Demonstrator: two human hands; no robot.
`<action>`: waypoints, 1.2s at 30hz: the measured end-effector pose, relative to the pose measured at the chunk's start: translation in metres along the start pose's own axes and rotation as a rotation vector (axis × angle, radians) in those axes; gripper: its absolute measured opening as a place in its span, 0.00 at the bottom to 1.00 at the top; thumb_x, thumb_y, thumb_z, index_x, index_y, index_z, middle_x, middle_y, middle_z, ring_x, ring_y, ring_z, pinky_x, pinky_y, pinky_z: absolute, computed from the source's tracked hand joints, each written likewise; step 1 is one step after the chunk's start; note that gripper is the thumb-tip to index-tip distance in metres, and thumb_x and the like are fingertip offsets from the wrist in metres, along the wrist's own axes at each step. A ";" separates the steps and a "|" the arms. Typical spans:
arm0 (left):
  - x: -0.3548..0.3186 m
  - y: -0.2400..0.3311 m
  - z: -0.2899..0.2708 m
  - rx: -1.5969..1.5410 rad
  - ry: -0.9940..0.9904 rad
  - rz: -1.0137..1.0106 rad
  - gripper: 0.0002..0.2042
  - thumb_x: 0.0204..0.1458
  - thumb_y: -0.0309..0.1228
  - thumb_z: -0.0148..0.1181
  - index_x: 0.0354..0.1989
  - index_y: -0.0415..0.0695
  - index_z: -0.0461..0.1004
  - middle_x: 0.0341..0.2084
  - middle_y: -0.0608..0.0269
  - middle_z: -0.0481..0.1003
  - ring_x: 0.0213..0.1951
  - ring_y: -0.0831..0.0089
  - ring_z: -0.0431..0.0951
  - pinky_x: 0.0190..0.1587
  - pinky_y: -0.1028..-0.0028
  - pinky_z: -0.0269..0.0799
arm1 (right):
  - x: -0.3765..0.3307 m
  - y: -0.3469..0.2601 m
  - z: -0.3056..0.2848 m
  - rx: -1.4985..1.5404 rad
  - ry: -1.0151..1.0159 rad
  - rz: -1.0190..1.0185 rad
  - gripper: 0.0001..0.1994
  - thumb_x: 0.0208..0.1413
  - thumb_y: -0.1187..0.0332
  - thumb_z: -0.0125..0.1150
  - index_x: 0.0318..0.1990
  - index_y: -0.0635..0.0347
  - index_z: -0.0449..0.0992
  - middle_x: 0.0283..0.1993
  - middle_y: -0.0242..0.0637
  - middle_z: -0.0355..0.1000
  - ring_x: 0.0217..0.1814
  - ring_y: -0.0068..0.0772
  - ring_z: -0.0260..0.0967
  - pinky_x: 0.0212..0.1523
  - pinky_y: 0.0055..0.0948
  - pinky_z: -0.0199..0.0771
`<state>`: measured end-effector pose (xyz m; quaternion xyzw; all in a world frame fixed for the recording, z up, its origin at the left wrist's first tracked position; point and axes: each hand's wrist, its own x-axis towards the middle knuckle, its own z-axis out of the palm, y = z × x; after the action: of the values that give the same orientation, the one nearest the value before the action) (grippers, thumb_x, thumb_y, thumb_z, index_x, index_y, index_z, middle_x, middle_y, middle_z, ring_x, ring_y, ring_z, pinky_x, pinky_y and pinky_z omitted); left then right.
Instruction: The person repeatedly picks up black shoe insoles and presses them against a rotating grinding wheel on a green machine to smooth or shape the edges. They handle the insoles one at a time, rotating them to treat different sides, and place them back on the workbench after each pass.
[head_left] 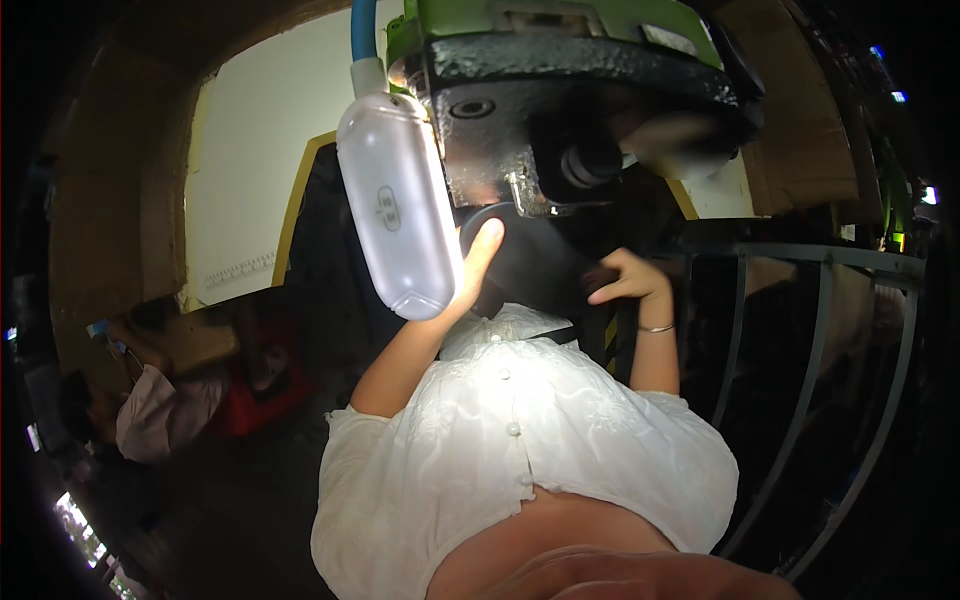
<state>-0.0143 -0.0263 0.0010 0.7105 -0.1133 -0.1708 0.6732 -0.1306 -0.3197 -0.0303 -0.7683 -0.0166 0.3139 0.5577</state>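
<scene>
A dark, smooth piece with a curved upper edge [535, 255] is in front of my white shirt, under a black and green machine [580, 70]. My left hand [480, 262] holds its left side, thumb upright against the edge; the other fingers are hidden. At the piece's right side is my right hand [635, 278], its thumb and bent fingers apart. Shadow covers those fingertips, so contact with the piece is unclear. A pale, rounded lamp-like body [400, 210] on a blue cord hangs in front of my left wrist.
A white board [240, 190] with a yellow edge stands at the left, bordered by brown cardboard [120, 200]. Metal rails [825, 330] curve along the right. Another person's sleeve [165, 410] shows at the far left, beside a red object [265, 385].
</scene>
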 end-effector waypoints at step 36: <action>-0.010 0.021 0.004 0.155 -0.152 0.074 0.10 0.48 0.31 0.60 0.32 0.35 0.75 0.23 0.64 0.76 0.26 0.81 0.72 0.30 0.79 0.68 | 0.081 -0.167 0.030 0.242 0.463 -0.553 0.25 0.44 0.69 0.65 0.51 0.67 0.64 0.44 0.36 0.68 0.46 0.25 0.65 0.49 0.27 0.65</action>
<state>-0.0233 -0.0273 0.0230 0.7407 -0.2029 -0.1903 0.6116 -0.0261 -0.2008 0.0713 -0.7139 -0.0595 -0.0309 0.6970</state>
